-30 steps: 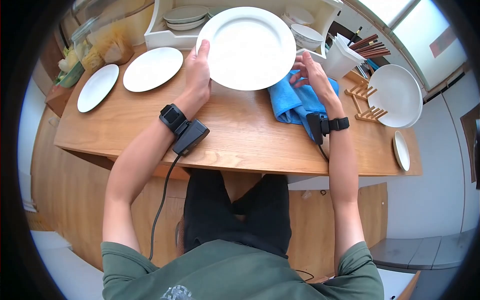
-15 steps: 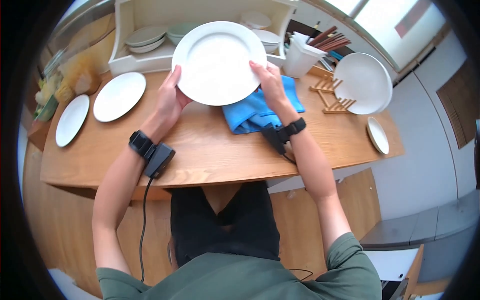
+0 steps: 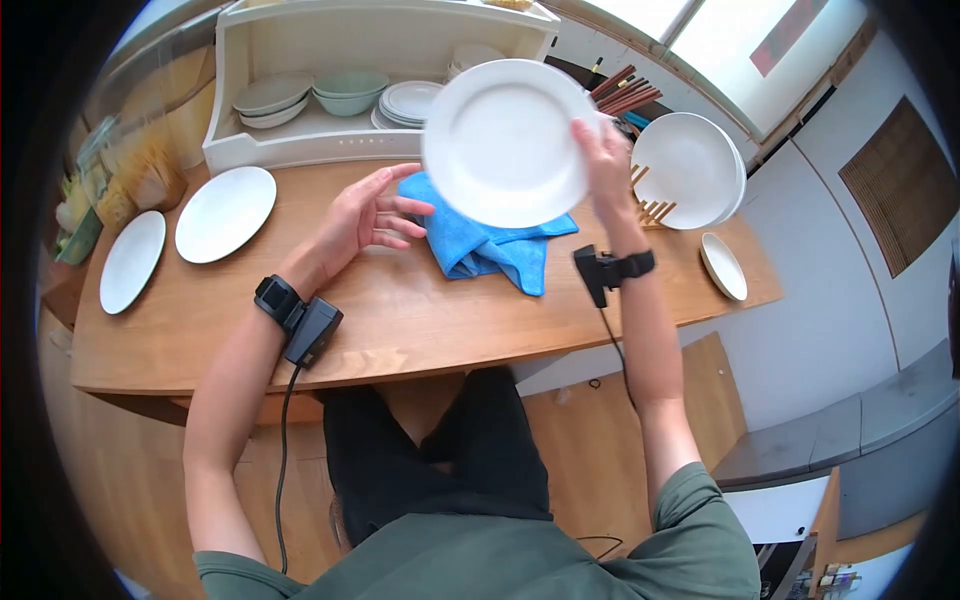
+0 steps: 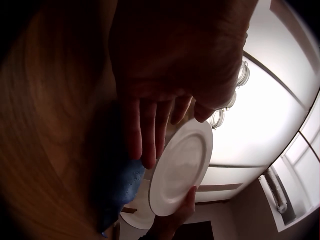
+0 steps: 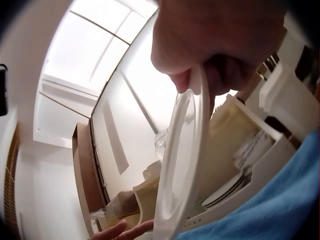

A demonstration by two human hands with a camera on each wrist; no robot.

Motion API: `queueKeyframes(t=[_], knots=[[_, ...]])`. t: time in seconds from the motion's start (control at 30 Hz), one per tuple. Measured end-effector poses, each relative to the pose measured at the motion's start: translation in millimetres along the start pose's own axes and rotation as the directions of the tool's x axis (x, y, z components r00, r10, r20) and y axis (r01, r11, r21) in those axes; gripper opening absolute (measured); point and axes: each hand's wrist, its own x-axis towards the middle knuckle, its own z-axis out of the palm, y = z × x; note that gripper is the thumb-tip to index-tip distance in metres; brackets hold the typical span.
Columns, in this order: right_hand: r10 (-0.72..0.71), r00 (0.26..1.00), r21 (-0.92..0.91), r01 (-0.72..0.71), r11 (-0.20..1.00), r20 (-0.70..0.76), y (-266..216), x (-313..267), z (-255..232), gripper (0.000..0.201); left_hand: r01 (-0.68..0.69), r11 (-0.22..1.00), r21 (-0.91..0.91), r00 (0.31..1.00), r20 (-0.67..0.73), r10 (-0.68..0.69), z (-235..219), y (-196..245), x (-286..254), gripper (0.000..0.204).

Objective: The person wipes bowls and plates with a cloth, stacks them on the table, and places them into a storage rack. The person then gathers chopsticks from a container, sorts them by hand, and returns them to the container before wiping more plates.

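A round white plate (image 3: 508, 142) is held up over the table by my right hand (image 3: 608, 172), whose thumb lies on its face at the right rim. In the right wrist view the same plate (image 5: 181, 155) is pinched at its edge between thumb and fingers. My left hand (image 3: 360, 222) is off the plate, to its left, with fingers spread and holding nothing; the left wrist view shows those fingers (image 4: 147, 125) extended. Below the plate a crumpled blue cloth (image 3: 480, 245) lies on the wooden table (image 3: 420, 320).
Two white plates (image 3: 226, 213) (image 3: 132, 262) lie at the left. Behind stands a white shelf (image 3: 300, 150) with bowls and small plates. At the right are a wooden rack (image 3: 655, 212) holding large white plates (image 3: 686, 170), and a small oval dish (image 3: 723, 267). Jars stand back left.
My left hand has let go of the plate and moved off its rim. The right hand, gripping the plate, has moved right with it. More of the blue cloth shows.
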Motion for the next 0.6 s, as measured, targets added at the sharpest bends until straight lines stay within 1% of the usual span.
queueKeyframes(t=[0.07, 0.13, 0.17, 0.2, 0.27, 0.3, 0.37, 0.4, 0.47, 0.5, 0.57, 0.6], knots=[[-0.1, 0.995, -0.179, 0.095, 0.979, -0.02, -14.1, 2.7, -35.4, 0.025, -0.02, 1.0, -0.002, 1.0, 0.012, 0.02, -1.1, 0.2, 0.3, 0.055], [-0.128, 0.989, -0.374, 0.092, 0.923, -0.073, -26.1, 1.2, -72.0, 0.025, -0.015, 1.0, 0.002, 1.0, 0.013, 0.015, -3.4, -1.1, 0.6, 0.055], [-0.177, 0.979, -0.464, 0.111, 0.879, -0.102, -26.8, 2.0, -91.8, 0.025, -0.013, 1.0, 0.012, 1.0, 0.002, 0.013, -2.1, -1.4, 0.2, 0.054], [-0.231, 0.965, -0.55, 0.126, 0.826, -0.127, -27.4, 3.4, -110.0, 0.025, -0.014, 1.0, 0.002, 1.0, 0.001, 0.014, -0.8, -1.0, -0.5, 0.054], [-0.448, 0.887, -0.678, 0.261, 0.687, -0.113, -39.8, 3.2, -134.4, 0.027, -0.023, 0.999, 0.04, 1.0, -0.006, 0.023, 0.7, 0.5, -2.0, 0.054], [-0.449, 0.887, -0.677, 0.264, 0.687, -0.109, -41.6, 5.2, -147.7, 0.027, -0.025, 0.999, 0.037, 1.0, -0.009, 0.025, 0.9, 0.3, -2.3, 0.054], [-0.392, 0.892, -0.798, 0.063, 0.6, -0.224, -42.0, 9.2, -175.5, 0.028, -0.033, 0.999, 0.043, 0.999, -0.028, 0.034, 1.6, -0.2, -2.3, 0.054], [-0.393, 0.892, -0.797, 0.065, 0.6, -0.223, -40.0, 12.8, -187.8, 0.028, -0.034, 0.998, 0.044, 0.999, -0.029, 0.035, 1.6, -0.1, -2.7, 0.054], [-0.364, 0.892, -0.836, -0.027, 0.548, -0.267, -30.8, 22.4, -205.7, 0.03, -0.04, 0.998, 0.052, 0.998, -0.039, 0.042, 1.8, -0.2, -3.2, 0.054], [-0.364, 0.891, -0.835, -0.028, 0.55, -0.27, -26.1, 25.4, -209.3, 0.03, -0.039, 0.998, 0.055, 0.998, -0.038, 0.042, 0.7, -0.8, -2.7, 0.054], [-0.34, 0.891, -0.872, -0.112, 0.476, -0.3, -15.7, 32.3, -215.6, 0.032, -0.045, 0.998, 0.054, 0.999, -0.028, 0.047, -2.7, -1.7, -0.7, 0.053], [-0.341, 0.89, -0.87, -0.113, 0.479, -0.304, -9.1, 36.2, -219.0, 0.032, -0.046, 0.997, 0.058, 0.998, -0.028, 0.047, -3.2, -1.6, -0.6, 0.053]])
